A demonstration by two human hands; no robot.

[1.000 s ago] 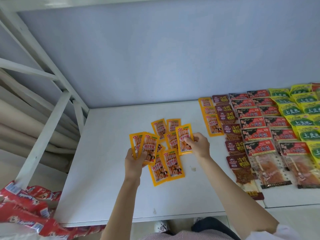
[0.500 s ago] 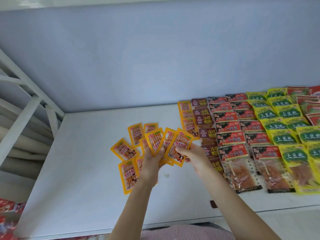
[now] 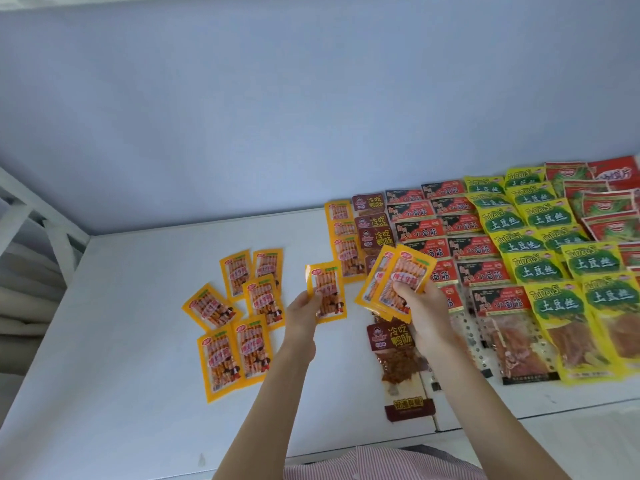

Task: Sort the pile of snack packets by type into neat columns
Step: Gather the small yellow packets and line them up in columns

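Left hand (image 3: 304, 308) is pinched on one orange packet (image 3: 327, 292) at its lower-left edge, pkt lifted off the table (image 3: 138, 341) and kept upright, long axis running near-to-far, printed top end pointing away toward the wall (image 3: 311, 116). Right hand (image 3: 424, 311) is closed round a fanned stack of orange packets (image 3: 394, 284), thumb on top; stack is tilted, long axis leaning up and to the right, top ends toward the sorted rows. Exact count in the stack can't be told.

Single pkt is prob. held apart so it can be passed to the stack or laid down separately; stack is prob. gathered in one hand so same-type pkts can be carried across together.

Loose orange packets (image 3: 239, 313), about six, are left scattered on the table left of the hands, at mixed angles, some overlapping. A started orange column (image 3: 343, 237) is seen near the wall, just beside the brown column (image 3: 375, 230), w/ red-and-black columns (image 3: 433, 237), yellow-green columns (image 3: 540, 244) and red packets (image 3: 606, 209) further right, all laid w/ long axes toward the wall.

Judged: orange type is the last unsorted; column is to be extended toward the near edge.
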